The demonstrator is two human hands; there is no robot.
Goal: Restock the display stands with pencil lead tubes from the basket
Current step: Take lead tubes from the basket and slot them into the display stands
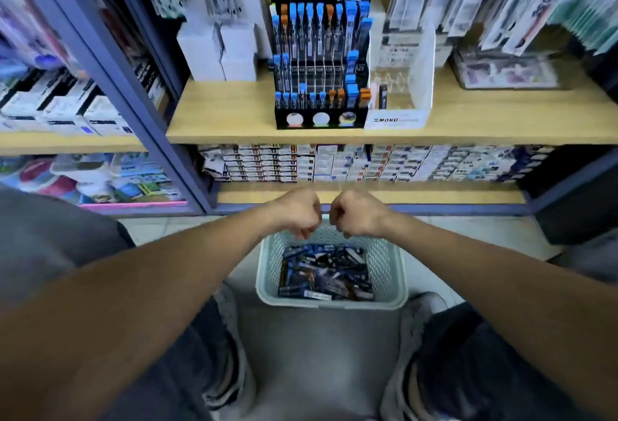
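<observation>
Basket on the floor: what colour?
Pale mint green basket, perforated walls; head view.

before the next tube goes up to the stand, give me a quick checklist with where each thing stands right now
1. Supply: basket on the floor between the feet holds many lead tubes: ok.
2. Tube in hand: left hand and right hand are curled close together above the basket; whether they hold a tube: cannot tell.
3. Free slots: black display stand shows empty middle rows: ok.
4. Clear MONO stand beside it looks nearly empty, room to fill: ok.
5. Path from basket up to the shelf: nothing in the way: ok.
</observation>
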